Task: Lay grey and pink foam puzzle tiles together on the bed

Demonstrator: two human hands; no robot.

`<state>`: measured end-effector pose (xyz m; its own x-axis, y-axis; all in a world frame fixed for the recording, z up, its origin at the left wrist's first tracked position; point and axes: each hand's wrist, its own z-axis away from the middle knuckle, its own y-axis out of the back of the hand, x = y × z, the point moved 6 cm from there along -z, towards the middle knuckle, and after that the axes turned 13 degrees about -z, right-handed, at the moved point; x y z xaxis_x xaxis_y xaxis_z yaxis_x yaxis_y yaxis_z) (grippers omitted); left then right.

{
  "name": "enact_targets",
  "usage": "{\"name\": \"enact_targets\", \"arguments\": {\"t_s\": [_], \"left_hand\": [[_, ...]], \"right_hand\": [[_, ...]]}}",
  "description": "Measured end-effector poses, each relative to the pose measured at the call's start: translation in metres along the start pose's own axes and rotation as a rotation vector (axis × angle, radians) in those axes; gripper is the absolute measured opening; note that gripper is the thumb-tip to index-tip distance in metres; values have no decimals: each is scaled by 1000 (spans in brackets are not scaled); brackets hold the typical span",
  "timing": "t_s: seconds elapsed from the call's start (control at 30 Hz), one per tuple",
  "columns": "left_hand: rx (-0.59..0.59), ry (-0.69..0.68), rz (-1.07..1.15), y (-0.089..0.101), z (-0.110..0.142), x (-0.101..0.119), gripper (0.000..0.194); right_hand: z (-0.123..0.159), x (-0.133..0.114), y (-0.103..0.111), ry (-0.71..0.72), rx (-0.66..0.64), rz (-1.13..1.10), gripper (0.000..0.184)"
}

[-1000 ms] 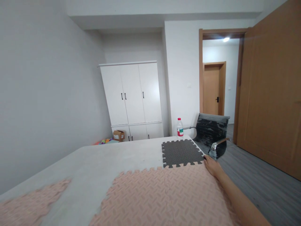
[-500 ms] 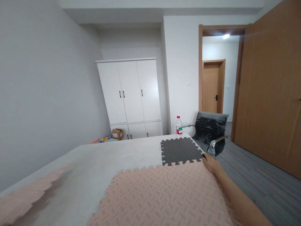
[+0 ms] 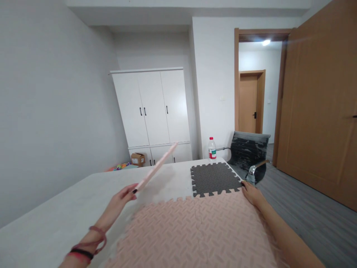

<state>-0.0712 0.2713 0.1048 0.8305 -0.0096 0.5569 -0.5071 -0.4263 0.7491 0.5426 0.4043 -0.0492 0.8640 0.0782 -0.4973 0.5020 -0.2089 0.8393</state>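
Observation:
My left hand (image 3: 126,194) is closed on one edge of a loose pink foam mat tile (image 3: 157,166), held tilted and seen almost edge-on above the table. At the table's right edge, my right hand (image 3: 251,192) grips the near right corner of a dark grey foam mat tile (image 3: 214,179); part of its fingers is hidden. Joined pink foam mat tiles (image 3: 200,230) with a raised pattern lie in front of me, touching the grey tile's near edge. A seam runs between them, and toothed edges show at the far and left sides.
A white table (image 3: 69,201) bears the tiles. A plastic bottle with a red cap (image 3: 212,149) stands at its far edge. Beyond are a black office chair (image 3: 247,152), a white cabinet (image 3: 152,108), a cardboard box (image 3: 138,159) and an open wooden door (image 3: 320,104).
The loose pink tile has swung from the far left to beyond the joined tiles, turning edge-on. My left hand has come into view holding it. My right hand stays at the grey tile's corner.

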Motion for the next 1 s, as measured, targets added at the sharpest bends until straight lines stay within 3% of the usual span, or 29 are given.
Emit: {"name": "enact_targets", "arguments": {"t_s": [0.07, 0.13, 0.23, 0.63, 0.83, 1.0], "left_hand": [[-176, -111, 32, -46, -3, 18, 61], [-291, -174, 31, -80, -1, 23, 59], [-355, -197, -34, -104, 0, 13, 54], [-345, -206, -311, -103, -51, -62, 62], [-328, -224, -392, -113, -66, -78, 60], [-285, -156, -481, -111, -73, -83, 54]], "right_hand": [[0, -1, 0, -4, 1, -4, 50], [-1, -1, 1, -9, 4, -9, 49], [-2, -2, 2, -9, 5, -21, 49], [-1, -4, 2, 4, -24, -36, 50], [-1, -7, 2, 26, -42, -7, 49], [4, -18, 10, 50, -8, 39, 47]]}}
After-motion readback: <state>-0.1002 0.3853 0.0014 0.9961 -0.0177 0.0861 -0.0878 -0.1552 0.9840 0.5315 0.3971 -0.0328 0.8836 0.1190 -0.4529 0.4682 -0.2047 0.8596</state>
